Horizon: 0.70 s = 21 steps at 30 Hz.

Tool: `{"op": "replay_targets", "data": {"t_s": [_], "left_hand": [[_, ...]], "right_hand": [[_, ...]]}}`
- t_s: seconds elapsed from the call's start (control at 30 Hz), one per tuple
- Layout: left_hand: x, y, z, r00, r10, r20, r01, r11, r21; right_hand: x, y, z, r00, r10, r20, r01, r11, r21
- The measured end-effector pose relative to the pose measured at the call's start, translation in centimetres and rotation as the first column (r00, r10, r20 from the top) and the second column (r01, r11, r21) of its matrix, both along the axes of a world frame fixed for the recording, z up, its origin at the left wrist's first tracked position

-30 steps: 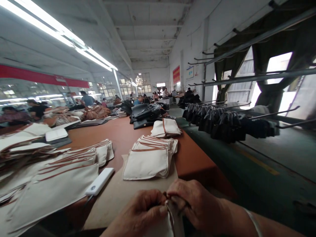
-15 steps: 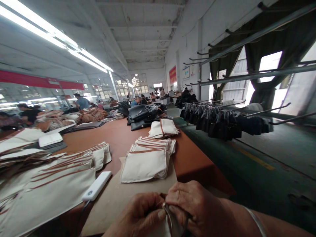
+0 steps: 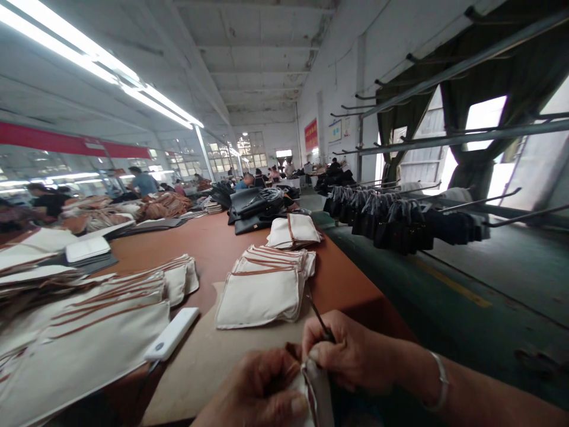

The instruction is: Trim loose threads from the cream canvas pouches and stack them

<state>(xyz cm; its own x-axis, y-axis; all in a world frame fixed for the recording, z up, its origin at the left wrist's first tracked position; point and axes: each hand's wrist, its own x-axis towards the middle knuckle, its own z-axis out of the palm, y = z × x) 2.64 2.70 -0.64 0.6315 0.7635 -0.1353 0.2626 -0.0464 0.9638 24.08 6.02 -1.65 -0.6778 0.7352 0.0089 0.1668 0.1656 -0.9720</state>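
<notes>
Turned since the earlier frame, the right hand [image 3: 349, 351] now shows a thin tool [image 3: 319, 315], its fingers and the left hand's [image 3: 260, 385] clamped on cloth [image 3: 320, 391] by the surface's [image 3: 349, 276] near edge, likely light, floppy, best pinched along the seam.

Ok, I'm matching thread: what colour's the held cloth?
Off-white; the cloth shows best in the head view.

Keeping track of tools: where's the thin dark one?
In the head view, the thin dark tool is low, right of centre, in the right hand, tip showing beside the middle pouch stack.
</notes>
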Motion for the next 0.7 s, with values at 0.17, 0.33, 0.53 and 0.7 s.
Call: {"op": "replay_targets", "data": {"t_s": [0.17,0.33,0.53,0.7], "left_hand": [[0.1,-0.4,-0.6,0.970,0.222,0.097,-0.226,0.973,0.034],[0.5,-0.7,-1.1,0.942,0.335,0.029,-0.332,0.914,0.234],[0.4,-0.6,-1.2,0.908,0.384,-0.167,-0.152,0.674,0.723],[-0.3,-0.9,-1.6,0.801,0.421,-0.425,0.213,0.463,0.860]], "right_hand": [[-0.1,-0.1,-0.5,0.983,-0.087,-0.163,0.041,0.963,-0.266],[-0.2,-0.3,-0.2,0.994,-0.052,-0.093,0.029,0.972,-0.232],[-0.8,-0.9,-0.3,0.988,-0.138,-0.064,0.119,0.963,-0.242],[-1.2,-1.1,-0.7,0.984,-0.162,-0.077,0.132,0.943,-0.306]]}}
